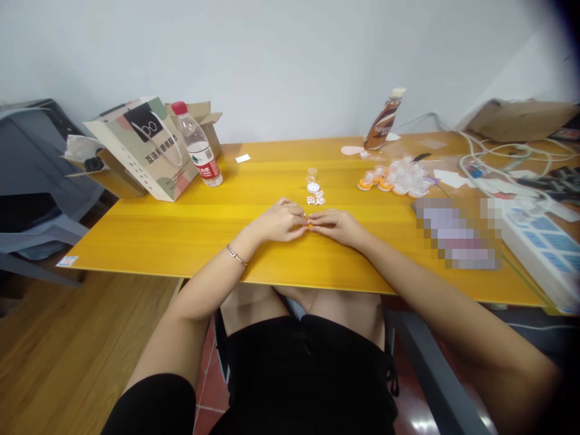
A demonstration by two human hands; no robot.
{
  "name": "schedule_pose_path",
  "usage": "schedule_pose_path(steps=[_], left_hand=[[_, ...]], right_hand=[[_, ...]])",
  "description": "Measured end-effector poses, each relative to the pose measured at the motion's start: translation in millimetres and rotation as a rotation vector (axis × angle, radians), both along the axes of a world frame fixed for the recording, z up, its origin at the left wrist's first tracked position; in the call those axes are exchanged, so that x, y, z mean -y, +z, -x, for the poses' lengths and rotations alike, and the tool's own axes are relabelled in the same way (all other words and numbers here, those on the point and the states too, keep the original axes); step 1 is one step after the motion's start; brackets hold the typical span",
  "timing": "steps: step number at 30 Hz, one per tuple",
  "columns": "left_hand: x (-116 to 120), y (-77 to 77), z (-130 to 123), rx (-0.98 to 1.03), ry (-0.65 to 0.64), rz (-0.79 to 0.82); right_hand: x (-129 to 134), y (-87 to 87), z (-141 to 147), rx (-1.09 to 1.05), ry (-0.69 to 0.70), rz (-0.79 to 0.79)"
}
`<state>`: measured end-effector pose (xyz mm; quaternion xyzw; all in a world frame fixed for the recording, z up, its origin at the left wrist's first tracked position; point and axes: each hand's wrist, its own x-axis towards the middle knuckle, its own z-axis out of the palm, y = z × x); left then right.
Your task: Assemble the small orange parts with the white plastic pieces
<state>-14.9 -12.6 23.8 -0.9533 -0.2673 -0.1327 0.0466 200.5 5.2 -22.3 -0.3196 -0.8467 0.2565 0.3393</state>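
My left hand point(277, 221) and my right hand point(338, 226) rest together on the yellow table point(181, 229), fingertips meeting. Between the fingertips sits a tiny orange piece point(310, 226), pinched from both sides. Just beyond the hands lie a few small white patterned pieces point(316, 199), a white round lid point(313, 187) and a small clear cup point(312, 175). A thin bracelet circles my left wrist.
A pile of clear and orange capsules point(395, 179) lies at the right rear. A water bottle point(198, 145) and a paper bag point(145, 148) stand at the left rear, a brown drink bottle point(383, 121) at the back. A power strip point(541, 241) and cables fill the right side.
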Motion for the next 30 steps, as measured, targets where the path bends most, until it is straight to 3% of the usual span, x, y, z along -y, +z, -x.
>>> schedule_pose_path(steps=[17, 30], left_hand=[[1.4, -4.2, -1.6, -0.084, 0.006, -0.111], [4.6, -3.8, -8.4, -0.128, 0.002, -0.180]], right_hand=[[0.2, -1.8, 0.2, 0.072, -0.004, -0.101], [3.2, -0.4, 1.7, 0.213, 0.031, -0.403]])
